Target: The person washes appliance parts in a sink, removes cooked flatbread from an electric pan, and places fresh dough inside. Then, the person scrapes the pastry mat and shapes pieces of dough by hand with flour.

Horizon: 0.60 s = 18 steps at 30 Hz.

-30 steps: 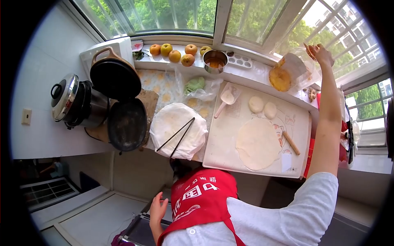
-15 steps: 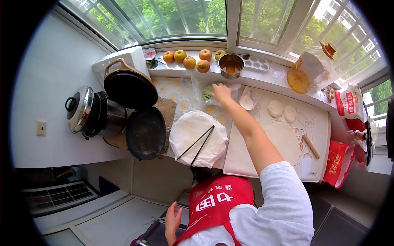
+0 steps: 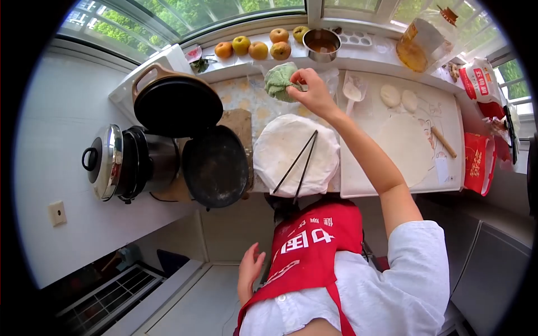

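A crumpled green cloth point(image 3: 278, 82) is pinched in my right hand point(image 3: 311, 92), raised above the back of the counter. In front of it is a round item covered with white cloth point(image 3: 291, 151), with two black chopsticks point(image 3: 297, 162) lying across it in a V. My left hand point(image 3: 250, 269) hangs low beside the red apron, fingers apart and holding nothing. On the white board point(image 3: 364, 179) at the right lie a flat round sheet of dough point(image 3: 404, 147), two small dough pieces point(image 3: 390, 96), a rolling pin point(image 3: 444, 141) and a white scoop point(image 3: 352, 91).
An open black electric pan point(image 3: 216, 167) and a lidded steel pot point(image 3: 106, 162) stand at the left. Several fruits point(image 3: 258, 50) and a steel bowl point(image 3: 321, 45) line the sill. At the right are an oil jug point(image 3: 414, 47) and a red bag point(image 3: 478, 162).
My right hand has moved from the oil jug's cap to the green cloth, which it has picked up. The jug's cap is on now. The view has shifted; my left hand stays low.
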Available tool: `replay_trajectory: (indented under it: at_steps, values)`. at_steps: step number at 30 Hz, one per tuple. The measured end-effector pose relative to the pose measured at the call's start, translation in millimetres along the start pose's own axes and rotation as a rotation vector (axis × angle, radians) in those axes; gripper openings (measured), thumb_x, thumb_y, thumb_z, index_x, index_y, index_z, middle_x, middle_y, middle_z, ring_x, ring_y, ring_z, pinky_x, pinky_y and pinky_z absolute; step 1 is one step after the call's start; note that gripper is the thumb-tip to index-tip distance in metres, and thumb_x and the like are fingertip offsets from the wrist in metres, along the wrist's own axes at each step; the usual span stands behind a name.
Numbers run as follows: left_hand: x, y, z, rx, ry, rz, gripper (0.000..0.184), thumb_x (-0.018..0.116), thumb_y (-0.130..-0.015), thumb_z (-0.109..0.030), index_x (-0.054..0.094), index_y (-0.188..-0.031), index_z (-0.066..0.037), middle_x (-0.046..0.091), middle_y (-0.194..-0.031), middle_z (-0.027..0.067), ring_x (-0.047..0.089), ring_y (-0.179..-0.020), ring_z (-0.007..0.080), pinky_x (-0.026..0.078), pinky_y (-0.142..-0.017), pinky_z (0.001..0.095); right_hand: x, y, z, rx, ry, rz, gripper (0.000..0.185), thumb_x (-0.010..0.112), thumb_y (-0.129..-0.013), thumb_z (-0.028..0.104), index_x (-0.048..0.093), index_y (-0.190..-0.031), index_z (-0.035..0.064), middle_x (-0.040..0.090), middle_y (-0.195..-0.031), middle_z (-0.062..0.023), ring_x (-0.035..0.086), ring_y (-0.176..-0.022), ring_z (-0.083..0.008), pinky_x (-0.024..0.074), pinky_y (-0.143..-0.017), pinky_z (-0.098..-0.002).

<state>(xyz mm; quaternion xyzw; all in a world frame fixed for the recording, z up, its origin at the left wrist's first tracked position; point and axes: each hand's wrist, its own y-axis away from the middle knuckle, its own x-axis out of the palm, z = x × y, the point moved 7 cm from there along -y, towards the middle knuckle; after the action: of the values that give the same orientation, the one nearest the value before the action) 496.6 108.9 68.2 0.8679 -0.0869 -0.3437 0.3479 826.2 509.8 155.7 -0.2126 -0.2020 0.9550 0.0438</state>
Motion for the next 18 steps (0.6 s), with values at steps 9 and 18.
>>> replay_trajectory:
  at_steps: [9,18]
  values:
    - [-132.7,-46.0,71.3,0.076,-0.224,-0.010,0.049,0.059,-0.086,-0.027,0.047,-0.129,-0.007,0.057,-0.118,0.0132,0.060,-0.098,0.0247,0.047,-0.083,0.0368,203.7,114.7,94.2,-0.009,0.159,0.180,0.025,0.069,-0.074,0.023,0.058,-0.089,0.0062,0.051,-0.119,-0.0148,0.057,-0.092,-0.0268,0.0492,-0.071,-0.0342]
    - [-176.8,-29.5,174.2,-0.046,-0.194,0.008,0.049,0.060,-0.087,-0.025,0.046,-0.129,-0.003,0.057,-0.118,0.0171,0.062,-0.095,0.0263,0.048,-0.083,0.0361,394.2,126.8,79.4,-0.148,0.492,0.095,0.014,0.057,-0.071,0.012,0.058,-0.085,0.0083,0.053,-0.087,-0.0085,0.052,-0.090,-0.0265,0.0499,-0.063,-0.0308]
